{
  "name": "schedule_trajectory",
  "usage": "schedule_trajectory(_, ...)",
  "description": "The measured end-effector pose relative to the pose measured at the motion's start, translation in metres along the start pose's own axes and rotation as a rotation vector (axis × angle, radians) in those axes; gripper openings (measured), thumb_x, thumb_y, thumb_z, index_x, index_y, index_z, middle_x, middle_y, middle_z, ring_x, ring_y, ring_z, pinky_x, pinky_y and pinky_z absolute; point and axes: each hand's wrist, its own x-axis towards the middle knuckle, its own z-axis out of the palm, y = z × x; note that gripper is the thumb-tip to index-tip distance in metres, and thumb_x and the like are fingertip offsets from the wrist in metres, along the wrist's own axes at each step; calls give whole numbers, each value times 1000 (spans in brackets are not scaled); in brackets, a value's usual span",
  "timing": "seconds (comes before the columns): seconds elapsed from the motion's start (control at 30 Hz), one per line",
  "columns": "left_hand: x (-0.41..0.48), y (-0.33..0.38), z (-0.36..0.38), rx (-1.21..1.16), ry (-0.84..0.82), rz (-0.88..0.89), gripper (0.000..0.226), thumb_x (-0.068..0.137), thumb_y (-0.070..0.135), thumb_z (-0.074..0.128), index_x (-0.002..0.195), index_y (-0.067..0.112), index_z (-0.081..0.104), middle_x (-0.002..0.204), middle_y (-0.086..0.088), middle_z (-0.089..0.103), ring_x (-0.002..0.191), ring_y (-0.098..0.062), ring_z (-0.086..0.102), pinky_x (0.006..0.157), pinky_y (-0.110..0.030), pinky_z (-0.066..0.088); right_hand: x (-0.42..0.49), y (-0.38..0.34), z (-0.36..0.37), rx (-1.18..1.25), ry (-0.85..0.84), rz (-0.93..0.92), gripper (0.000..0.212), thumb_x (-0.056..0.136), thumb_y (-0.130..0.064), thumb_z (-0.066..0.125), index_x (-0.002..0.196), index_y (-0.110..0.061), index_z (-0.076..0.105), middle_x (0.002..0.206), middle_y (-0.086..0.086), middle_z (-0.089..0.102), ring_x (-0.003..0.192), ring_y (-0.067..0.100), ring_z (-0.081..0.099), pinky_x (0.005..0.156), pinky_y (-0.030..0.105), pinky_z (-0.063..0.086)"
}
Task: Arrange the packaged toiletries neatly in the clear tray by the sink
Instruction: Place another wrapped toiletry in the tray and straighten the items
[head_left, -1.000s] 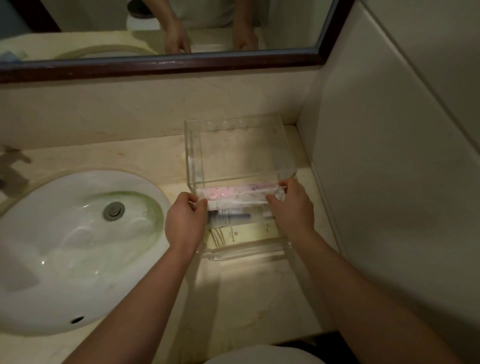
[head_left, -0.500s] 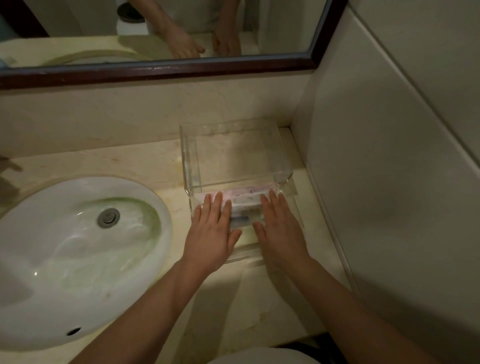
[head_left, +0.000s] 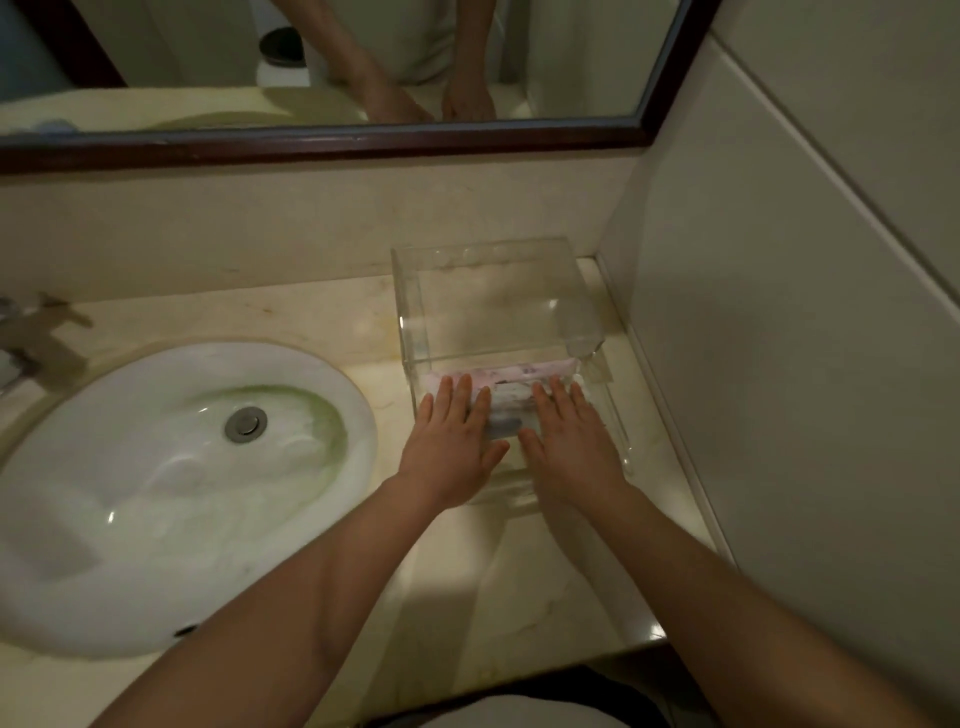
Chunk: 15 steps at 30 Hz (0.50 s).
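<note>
Here, a few flat packets (head_left: 509, 373), one pink and one with a dark strip, lie in the 6 o'clock half of a clear tray (head_left: 478, 248). The pink one lies crosswise, running from 9 to 3 o'clock.

The left hand (head_left: 452, 447) and right hand (head_left: 571, 452) lie palm down on the packets. Their fingers (head_left: 462, 397) are straight and slightly spread, clamped on nothing, with the tips reaching the pink packet.

The packets look light, thin and soft, probably in slick film. They would likely slide easily under a flat palm. To lift one, a pinch at a short end or along an edge would suit, since the flat face offers no purchase. The tray looks stiff and hard-walled, and may skid if pushed.

The tray stands on a cream stone counter (head_left: 519, 587). At its 9 o'clock is a white oval sink (head_left: 156, 493), at 3 o'clock a pale wall (head_left: 779, 389) close by, and at 12 o'clock a dark-framed mirror (head_left: 332, 139) reflecting both hands.
</note>
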Motion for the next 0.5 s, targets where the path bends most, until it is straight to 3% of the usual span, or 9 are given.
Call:
schedule_trajectory(0.1,-21,-3,-5,-65,85,-43,75,96,51,32,153,12,3,162,-15,-2,148,-34,-9,118,-50,1,-9,-20,-5,34,87,11,82,84,-58,11,151,-13,28,159,17,24,147,36,18,119,47,16)
schedule_trajectory(0.27,-99,-34,-15,-203,269,-310,68,93,45,33,150,10,24,157,-17,24,146,-39,13,117,-51,17,-22,-88,2,120,123,-292,68,92,-46,29,143,-3,40,148,26,39,138,45,34,112,55,30)
schedule_trajectory(0.4,-178,-82,-16,-282,363,-575,61,96,40,39,149,11,26,156,-14,28,147,-34,14,118,-46,16,-34,-167,19,198,-36,-500,65,96,-47,35,150,-11,28,158,18,26,147,36,20,118,46,19)
schedule_trajectory(0.5,-235,-127,-17,-329,439,-731,59,95,36,40,146,8,31,150,-15,38,143,-36,25,117,-46,22,-49,-232,33,265,-131,-635,65,95,-47,36,150,-13,29,156,16,29,145,33,25,119,46,21)
